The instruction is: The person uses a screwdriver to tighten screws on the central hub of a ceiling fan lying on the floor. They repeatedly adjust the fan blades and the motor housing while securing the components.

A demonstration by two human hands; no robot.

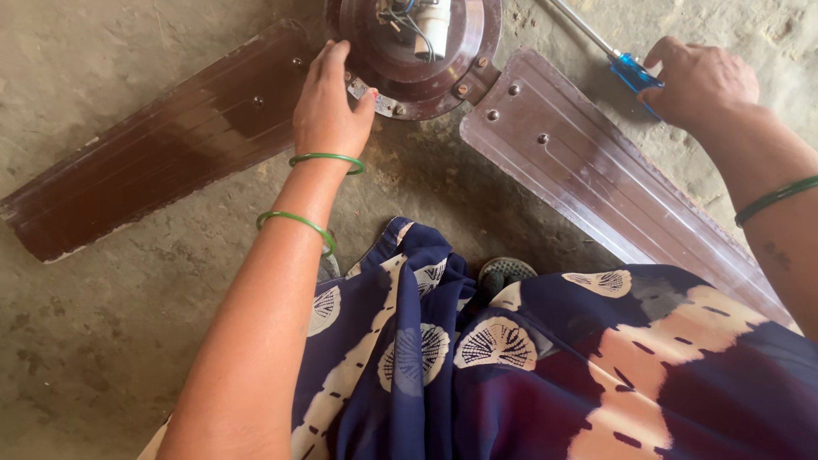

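Note:
A brown ceiling fan lies on the concrete floor. Its round motor housing (426, 81) sits at the top centre, with loose wires and a white capacitor (433, 25) showing inside. My left hand (328, 106) rests on the housing's left rim, fingers touching a small metal bracket there. One blade (145, 162) stretches left, another blade (588, 170) runs down to the right. My right hand (699, 81) is closed around the blue handle of a screwdriver (632, 72), whose metal shaft points up-left on the floor.
Rough concrete floor (94, 341) surrounds the fan. My dark blue patterned garment (528, 366) fills the lower middle and right. A sandal toe (503, 273) peeks out beneath it. Green bangles sit on both wrists.

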